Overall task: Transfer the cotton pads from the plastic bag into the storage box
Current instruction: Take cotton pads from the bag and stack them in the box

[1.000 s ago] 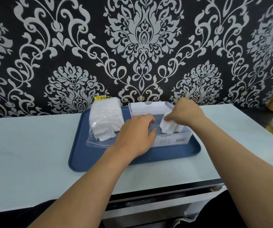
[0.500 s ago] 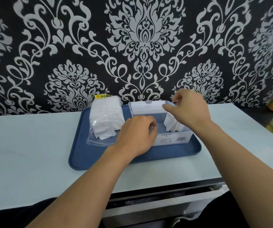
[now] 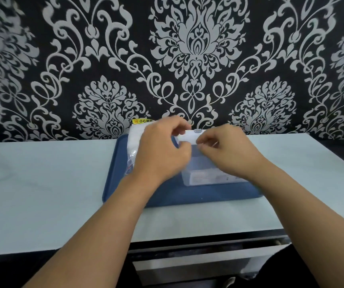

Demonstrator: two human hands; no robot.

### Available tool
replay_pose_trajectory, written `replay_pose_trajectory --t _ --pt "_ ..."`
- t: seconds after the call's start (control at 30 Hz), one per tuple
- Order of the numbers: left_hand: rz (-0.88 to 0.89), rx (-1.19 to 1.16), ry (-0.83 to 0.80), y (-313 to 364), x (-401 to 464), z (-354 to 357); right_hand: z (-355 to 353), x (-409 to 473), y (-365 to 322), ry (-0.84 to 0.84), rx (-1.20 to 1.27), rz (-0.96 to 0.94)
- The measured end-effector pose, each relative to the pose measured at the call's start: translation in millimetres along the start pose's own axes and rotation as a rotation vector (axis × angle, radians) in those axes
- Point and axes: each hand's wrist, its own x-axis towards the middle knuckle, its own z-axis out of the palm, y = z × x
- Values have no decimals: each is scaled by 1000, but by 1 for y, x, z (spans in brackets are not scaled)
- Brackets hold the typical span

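Once the right hand [image 3: 225,150] had let go of the pads inside, both hands rose to the storage box [image 3: 206,173] lid [image 3: 187,135], fingers pinching its edge, apparently to close it; the plastic bag [image 3: 134,146] lay beside it on the blue tray [image 3: 187,196], mostly behind the left hand [image 3: 160,150].

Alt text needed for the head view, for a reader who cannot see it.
Both hands, left hand and right hand, pinch the raised lid of a clear storage box on a blue tray. A plastic bag of cotton pads lies left of it.
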Motion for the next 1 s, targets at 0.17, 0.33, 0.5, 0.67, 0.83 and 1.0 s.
replay_pose_trajectory --t 0.17,0.33,0.5,0.67,0.83,1.0 --pt "-374 103 -71 -47 -2 -63 54 -19 -65 -276 10 -258" --pt "-524 225 -307 -76 -17 -56 90 -1 -65 -182 -409 -133" --pt "-449 204 -149 -77 -13 -49 89 8 -65 -82 -484 -111" --pt "-441 192 -103 -76 -8 -47 84 17 -65 -39 -471 -148" --pt "-448 177 -106 -78 -7 -50 84 15 -63 -77 -357 -144" --pt "-450 189 -110 -75 -9 -49 85 17 -59 -96 -307 -131"
